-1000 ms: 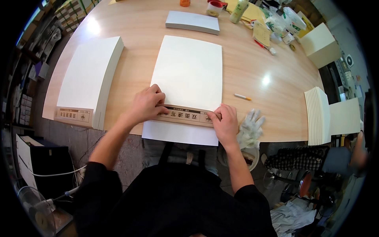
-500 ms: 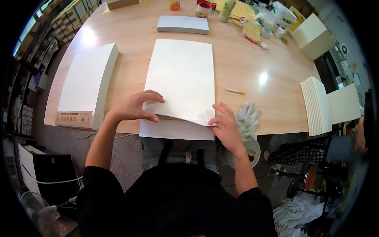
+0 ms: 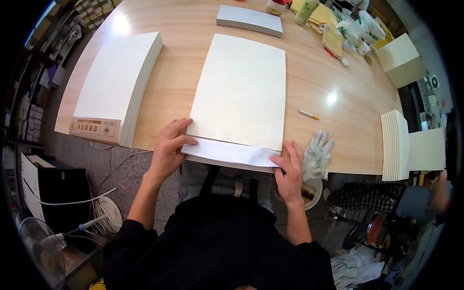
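Observation:
A large cream sheet (image 3: 241, 87) lies on the table in front of me. Along its near edge runs a band of white paper (image 3: 227, 152), turned up over the sheet and slightly bowed. My left hand (image 3: 170, 147) is closed on the left end of this band, thumb and fingers pinching it. At the right end my right hand (image 3: 289, 174) grips the band's corner, its other fingers resting beside the sheet's edge. How many layers of paper lie beneath is hidden.
A tall paper stack (image 3: 118, 77) with a printed label stands left. Beyond the sheet lies a flatter stack (image 3: 249, 20). To the right are a cigarette (image 3: 309, 115), a white glove (image 3: 317, 154) and layered boards (image 3: 394, 145). Bags and a bottle (image 3: 306, 12) crowd the far right; a fan (image 3: 43, 246) stands lower left.
The white paper under the cream sheet has been turned up over its near edge. My left hand has gone from spread above the sheet to pinching the paper. The view has shifted.

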A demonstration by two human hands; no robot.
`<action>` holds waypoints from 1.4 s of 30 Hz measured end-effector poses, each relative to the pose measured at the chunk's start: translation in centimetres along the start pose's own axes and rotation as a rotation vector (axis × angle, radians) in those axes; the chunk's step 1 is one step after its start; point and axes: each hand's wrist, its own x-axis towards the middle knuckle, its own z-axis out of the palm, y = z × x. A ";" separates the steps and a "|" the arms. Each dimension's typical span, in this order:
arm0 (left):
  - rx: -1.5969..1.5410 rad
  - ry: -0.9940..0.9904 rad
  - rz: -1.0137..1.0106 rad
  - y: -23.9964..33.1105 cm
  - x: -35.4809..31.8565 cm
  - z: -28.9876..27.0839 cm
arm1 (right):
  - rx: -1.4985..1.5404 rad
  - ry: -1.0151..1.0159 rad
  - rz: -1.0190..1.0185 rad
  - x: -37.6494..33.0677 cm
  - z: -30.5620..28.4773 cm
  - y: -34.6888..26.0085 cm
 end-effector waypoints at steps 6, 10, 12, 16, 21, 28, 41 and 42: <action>0.114 0.071 -0.103 0.7 -1.0 0.6 | 0.023 0.001 0.035 0.0 -0.1 -0.4; 0.104 0.092 -0.122 1.1 -1.2 0.5 | 0.018 -0.020 0.058 0.2 -0.7 -0.9; 0.072 0.114 -0.189 1.4 -2.0 0.6 | 0.021 -0.008 0.077 0.0 -0.6 -0.9; 0.102 0.155 -0.155 1.4 -2.5 1.0 | 0.056 0.030 0.100 -0.7 -0.1 -0.7; 0.086 0.171 -0.165 1.4 -2.6 1.2 | 0.064 0.051 0.061 -0.4 -0.1 -0.6; 0.078 0.179 -0.171 1.2 -2.6 1.3 | 0.066 0.049 0.049 -0.5 -0.1 -0.4; -0.015 0.172 -0.202 1.7 -2.6 1.1 | 0.106 0.045 0.085 -0.9 0.1 0.0; -0.038 0.163 -0.217 1.9 -2.5 1.0 | 0.107 0.043 0.084 -0.9 0.1 0.0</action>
